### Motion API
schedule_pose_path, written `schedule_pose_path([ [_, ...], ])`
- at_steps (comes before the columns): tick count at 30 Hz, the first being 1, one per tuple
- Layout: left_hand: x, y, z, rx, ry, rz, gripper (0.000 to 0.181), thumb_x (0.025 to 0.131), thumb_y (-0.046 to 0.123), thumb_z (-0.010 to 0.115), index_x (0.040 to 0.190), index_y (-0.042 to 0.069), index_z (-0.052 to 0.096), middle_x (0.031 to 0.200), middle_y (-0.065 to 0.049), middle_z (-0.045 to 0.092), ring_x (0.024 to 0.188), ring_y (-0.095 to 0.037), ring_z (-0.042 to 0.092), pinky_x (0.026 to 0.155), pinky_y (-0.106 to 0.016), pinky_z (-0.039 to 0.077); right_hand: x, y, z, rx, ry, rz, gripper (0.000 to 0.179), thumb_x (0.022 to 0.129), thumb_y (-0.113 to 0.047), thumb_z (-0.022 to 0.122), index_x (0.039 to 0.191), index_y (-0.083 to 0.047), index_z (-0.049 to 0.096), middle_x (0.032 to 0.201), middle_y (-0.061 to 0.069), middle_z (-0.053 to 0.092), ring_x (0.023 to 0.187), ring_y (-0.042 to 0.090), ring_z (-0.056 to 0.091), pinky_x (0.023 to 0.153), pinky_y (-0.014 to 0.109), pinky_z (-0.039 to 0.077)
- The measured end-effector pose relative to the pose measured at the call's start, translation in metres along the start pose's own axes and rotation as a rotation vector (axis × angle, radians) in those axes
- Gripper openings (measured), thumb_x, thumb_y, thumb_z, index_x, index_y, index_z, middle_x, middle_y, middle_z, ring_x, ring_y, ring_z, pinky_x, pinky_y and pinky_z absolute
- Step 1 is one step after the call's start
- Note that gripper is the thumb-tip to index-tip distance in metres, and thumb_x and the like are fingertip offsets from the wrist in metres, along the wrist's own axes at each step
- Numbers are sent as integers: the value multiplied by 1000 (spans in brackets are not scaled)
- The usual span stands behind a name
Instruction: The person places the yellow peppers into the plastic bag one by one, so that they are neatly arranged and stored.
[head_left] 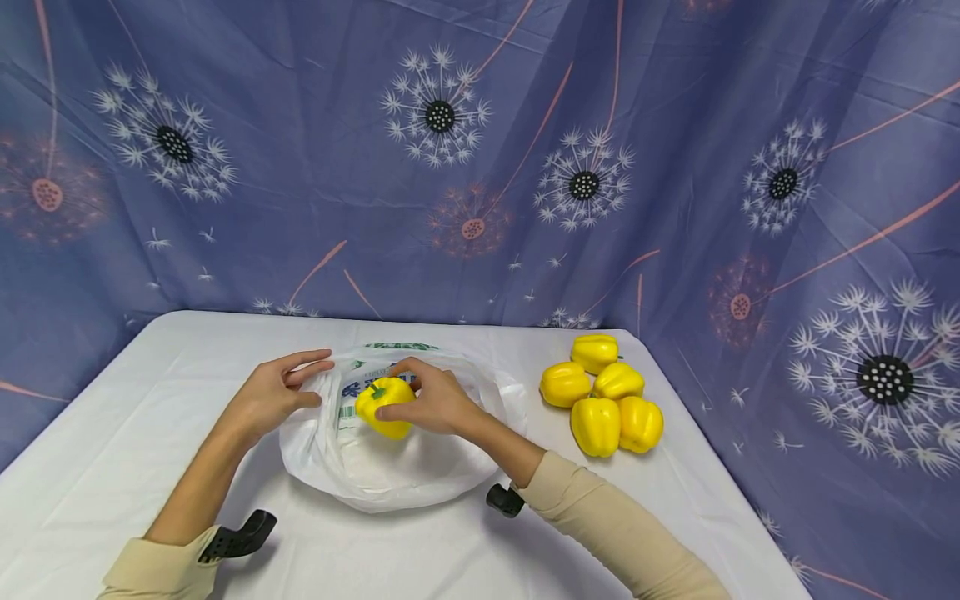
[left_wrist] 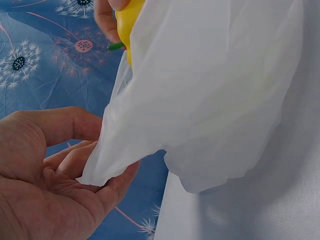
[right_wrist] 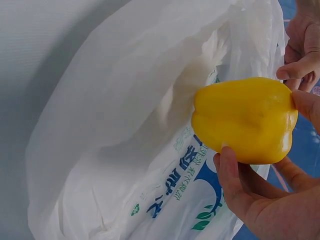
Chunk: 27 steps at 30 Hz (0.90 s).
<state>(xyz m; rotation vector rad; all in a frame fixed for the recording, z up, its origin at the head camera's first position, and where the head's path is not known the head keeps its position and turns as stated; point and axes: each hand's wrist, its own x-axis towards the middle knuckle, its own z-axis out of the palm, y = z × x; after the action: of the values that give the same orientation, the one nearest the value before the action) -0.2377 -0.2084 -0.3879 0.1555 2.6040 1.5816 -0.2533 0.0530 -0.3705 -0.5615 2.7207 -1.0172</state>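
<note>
Blue-purple dandelion-print fabric backdrop [head_left: 315,167], white cloth-covered table [head_left: 97,475]. Right hand [head_left: 441,404] pinches glossy yellow bell pepper with green stem [head_left: 386,400], lower centre of frame, at mouth of printed white plastic bag [head_left: 405,492]. Left hand [head_left: 270,396] at bag's left rim, fingers and thumb parted; can't tell if gripping. Five other yellow bell peppers [head_left: 596,429] clustered right of centre.
</note>
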Motion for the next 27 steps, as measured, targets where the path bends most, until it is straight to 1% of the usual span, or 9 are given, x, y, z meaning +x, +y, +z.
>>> schedule_pose_path([
  [3,0,0,0,3,-3,3,80,83,3,71,157,14,41,147,-13,56,150,-40,31,94,-22,46,0,-1,2,-10,-8,-38,53,82,-45,81,129,-31,61,132,-2,68,116,24,65,80,30,53],
  [5,0,0,-1,4,-3,5,80,83,3,71,157,14,41,146,-13,57,150,-40,31,85,-13,45,0,-1,3,-23,-10,-56,49,84,-44,80,128,-32,61,135,-3,66,116,24,66,81,30,54],
  [6,0,0,-1,4,-3,5,80,83,3,71,157,14,41,146,-13,57,150,-40,30,84,-11,43,0,-2,3,-34,-10,-63,47,84,-44,79,127,-32,62,135,-4,66,116,24,66,82,30,53],
  [10,0,0,-1,10,0,5,80,83,3,71,157,14,41,147,-13,57,150,-40,30,85,-12,42,2,-3,5,-60,-9,-75,41,85,-43,78,123,-34,63,131,-5,68,111,22,64,79,29,51],
  [14,0,0,-1,-10,-3,3,80,84,2,70,157,13,40,148,-15,55,150,-42,30,81,-13,46,3,-4,8,-58,-5,-75,38,85,-44,78,120,-34,66,126,-6,70,107,20,63,78,29,49],
  [17,-1,0,-1,-20,-3,-2,79,84,1,70,157,13,40,149,-16,54,150,-42,30,80,-14,49,3,-5,9,-56,-2,-84,38,84,-44,79,119,-33,67,125,-6,70,107,20,64,79,30,49],
  [19,0,0,-1,-10,1,-5,79,84,2,70,157,13,41,148,-15,55,150,-42,30,81,-15,48,4,-5,10,-61,0,-94,37,84,-43,79,118,-32,68,126,-6,70,108,20,65,81,31,50],
  [23,-1,1,-1,13,9,-6,79,84,3,70,156,14,41,147,-14,56,150,-42,30,84,-16,46,6,-4,12,-78,5,-108,37,84,-44,79,118,-31,68,124,-6,71,106,18,65,84,32,50],
  [27,-1,1,-1,3,8,-4,79,84,2,70,156,14,41,147,-14,56,149,-41,33,81,-13,47,8,-4,13,-86,-14,-90,43,83,-43,80,123,-31,67,124,-6,70,103,16,62,83,31,48],
])
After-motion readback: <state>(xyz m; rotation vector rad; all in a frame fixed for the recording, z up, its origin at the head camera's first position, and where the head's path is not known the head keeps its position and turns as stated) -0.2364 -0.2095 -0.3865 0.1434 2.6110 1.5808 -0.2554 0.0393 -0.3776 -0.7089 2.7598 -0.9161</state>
